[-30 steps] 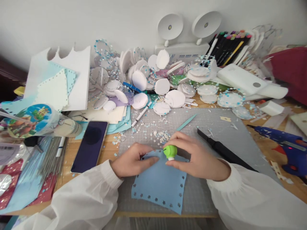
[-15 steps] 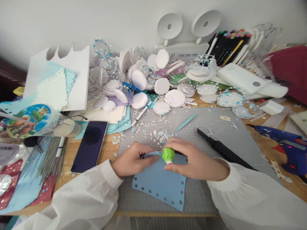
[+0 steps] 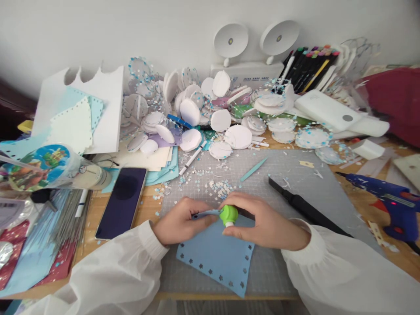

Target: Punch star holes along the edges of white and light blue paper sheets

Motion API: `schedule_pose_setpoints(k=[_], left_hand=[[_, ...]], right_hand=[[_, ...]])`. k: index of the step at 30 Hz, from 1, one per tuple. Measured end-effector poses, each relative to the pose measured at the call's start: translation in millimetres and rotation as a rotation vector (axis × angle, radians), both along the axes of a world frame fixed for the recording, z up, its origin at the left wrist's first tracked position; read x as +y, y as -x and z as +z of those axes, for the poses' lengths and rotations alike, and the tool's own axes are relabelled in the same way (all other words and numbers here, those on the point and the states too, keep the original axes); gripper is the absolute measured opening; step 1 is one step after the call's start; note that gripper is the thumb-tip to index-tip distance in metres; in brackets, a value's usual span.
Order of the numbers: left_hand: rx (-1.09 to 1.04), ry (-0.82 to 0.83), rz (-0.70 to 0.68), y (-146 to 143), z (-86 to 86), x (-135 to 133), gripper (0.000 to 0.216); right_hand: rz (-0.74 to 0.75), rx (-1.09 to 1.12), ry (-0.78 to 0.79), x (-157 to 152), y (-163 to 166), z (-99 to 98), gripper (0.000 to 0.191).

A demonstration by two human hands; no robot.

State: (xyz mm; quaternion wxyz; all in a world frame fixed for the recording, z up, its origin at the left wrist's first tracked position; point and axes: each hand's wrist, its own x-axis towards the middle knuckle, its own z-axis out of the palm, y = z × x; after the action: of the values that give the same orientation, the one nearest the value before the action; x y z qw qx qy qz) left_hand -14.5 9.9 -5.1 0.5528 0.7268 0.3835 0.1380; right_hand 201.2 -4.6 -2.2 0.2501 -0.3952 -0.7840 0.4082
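Note:
A blue foam sheet point(image 3: 216, 258) with small flower-shaped holes along its edges lies on the grey cutting mat point(image 3: 295, 183). My left hand point(image 3: 179, 221) pinches the sheet's upper left edge and lifts it a little. My right hand point(image 3: 262, 223) is closed around a small green hole punch point(image 3: 229, 215) that sits over the sheet's top edge. Tiny punched paper flowers point(image 3: 218, 188) lie scattered on the mat just beyond my hands.
A dark phone point(image 3: 122, 202) lies left of the mat. A black tool point(image 3: 302, 206) and a blue glue gun point(image 3: 390, 199) lie to the right. White foam discs point(image 3: 223, 120) are heaped behind the mat, with markers point(image 3: 311, 65) and a white lamp unit point(image 3: 249, 48) at the wall.
The punch has shifted slightly left along the sheet's top edge. The sheet has turned and slid a little towards me, and its upper left edge is now lifted by my left hand.

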Motion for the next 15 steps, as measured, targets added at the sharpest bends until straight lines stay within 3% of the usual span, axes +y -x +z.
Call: schedule_pose_setpoints(k=[10, 15], left_hand=[[-0.042, 0.079, 0.06, -1.9, 1.4, -1.4, 0.031], [-0.023, -0.015, 0.061, -3.3, -0.3, -2.3, 0.03]], right_hand=[[-0.012, 0.035, 0.041, 1.4, 0.0, -3.0, 0.032], [-0.058, 0.051, 0.042, -2.4, 3.9, -3.1, 0.023]])
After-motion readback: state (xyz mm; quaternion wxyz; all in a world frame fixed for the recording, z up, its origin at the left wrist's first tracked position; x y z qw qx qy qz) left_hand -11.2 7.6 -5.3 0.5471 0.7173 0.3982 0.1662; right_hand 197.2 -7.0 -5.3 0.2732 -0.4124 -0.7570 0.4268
